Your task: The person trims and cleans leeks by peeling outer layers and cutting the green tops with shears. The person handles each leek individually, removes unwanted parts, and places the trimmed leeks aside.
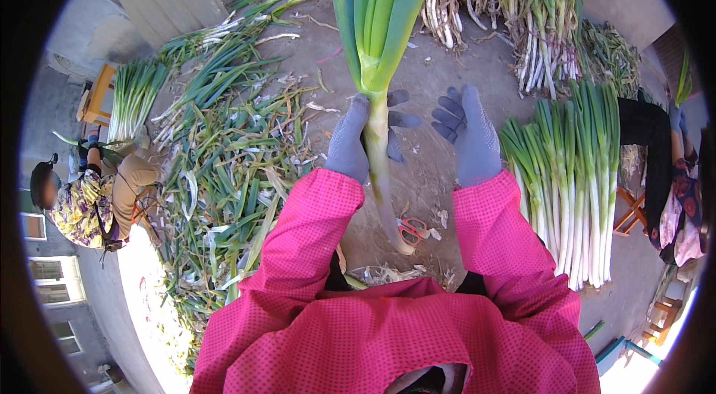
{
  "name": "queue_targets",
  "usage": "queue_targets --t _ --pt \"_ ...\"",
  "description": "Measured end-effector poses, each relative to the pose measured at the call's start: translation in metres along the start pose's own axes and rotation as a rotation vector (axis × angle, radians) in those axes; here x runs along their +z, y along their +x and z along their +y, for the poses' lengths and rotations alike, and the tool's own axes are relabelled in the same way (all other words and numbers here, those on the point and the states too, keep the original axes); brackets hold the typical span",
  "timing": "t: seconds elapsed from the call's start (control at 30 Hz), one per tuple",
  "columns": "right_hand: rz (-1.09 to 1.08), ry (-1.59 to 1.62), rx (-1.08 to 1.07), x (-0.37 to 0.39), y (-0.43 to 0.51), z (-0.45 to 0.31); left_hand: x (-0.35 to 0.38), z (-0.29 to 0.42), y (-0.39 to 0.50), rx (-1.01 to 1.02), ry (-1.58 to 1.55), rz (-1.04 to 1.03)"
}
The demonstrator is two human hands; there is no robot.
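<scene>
My left hand (369, 134), in a grey glove, grips a large scallion (380, 151) around its pale stem. The thumb lies on the near side and the fingers pass behind. Broad green leaves rise past the top of the view, while the white root end hangs down toward me. Just right of it is my right hand (470, 134), gloved the same way, with fingers apart and nothing in them. Beside the hanging root end, red-handled scissors (413, 232) lie on the ground, partly covered by the stem.
A heap of trimmed leaves (224, 198) spreads at left, with loose scallions (212, 78) beyond. Cleaned scallions (576, 187) stand at right; untrimmed bundles (545, 30) lie at the far right. One person (100, 192) sits at left, another (671, 187) at right.
</scene>
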State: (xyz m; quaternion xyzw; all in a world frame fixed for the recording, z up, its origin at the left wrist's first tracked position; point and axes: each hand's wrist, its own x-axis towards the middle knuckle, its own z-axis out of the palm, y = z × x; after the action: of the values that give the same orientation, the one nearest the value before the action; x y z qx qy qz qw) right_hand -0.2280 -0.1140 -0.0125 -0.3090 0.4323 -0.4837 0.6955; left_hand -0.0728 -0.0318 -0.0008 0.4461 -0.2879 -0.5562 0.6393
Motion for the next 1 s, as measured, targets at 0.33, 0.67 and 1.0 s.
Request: queue_targets --t 0.33,0.67,1.0 --pt "-0.373 -0.298 -0.075 0.01 -0.014 -0.01 0.002 -0.023 0.001 -0.179 0.057 0.035" --pt "-0.343 -0.03 0.029 -0.007 -0.012 -0.023 0.026 -0.043 -0.014 -0.343 0.12 -0.107" --pt "-0.279 0.182 0.029 -0.01 -0.002 -0.017 0.014 -0.035 -0.005 -0.3 0.104 -0.066"
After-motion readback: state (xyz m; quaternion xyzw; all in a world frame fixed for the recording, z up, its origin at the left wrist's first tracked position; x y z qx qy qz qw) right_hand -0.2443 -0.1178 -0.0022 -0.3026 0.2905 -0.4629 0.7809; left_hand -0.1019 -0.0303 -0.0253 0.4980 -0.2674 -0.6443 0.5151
